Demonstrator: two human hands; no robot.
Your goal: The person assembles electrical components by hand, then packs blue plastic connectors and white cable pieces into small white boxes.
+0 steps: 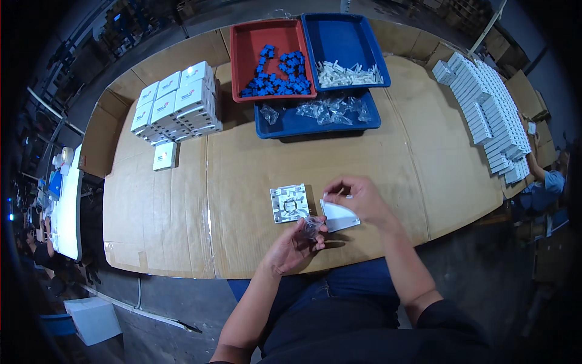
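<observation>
Near the table's front edge, my left hand (292, 246) has its fingers closed around a small crumpled clear plastic bag (311, 227). Just behind it lies an open white square box (290, 203), its moulded inside facing up. To the right of that box a flat white square cover (341, 217) rests on the cardboard. My right hand (359, 199) is over the cover's far edge, thumb and fingers pinched together. A small white piece shows at its fingertips, too small to name.
Stacked white boxes (176, 100) stand at the far left, one single box (164, 156) before them. A red tray (273, 36) holds blue pieces; a blue tray (339, 36) holds white sticks; a lower blue tray (285, 130) holds clear bags. Right, long box rows (491, 115) near another person (545, 185).
</observation>
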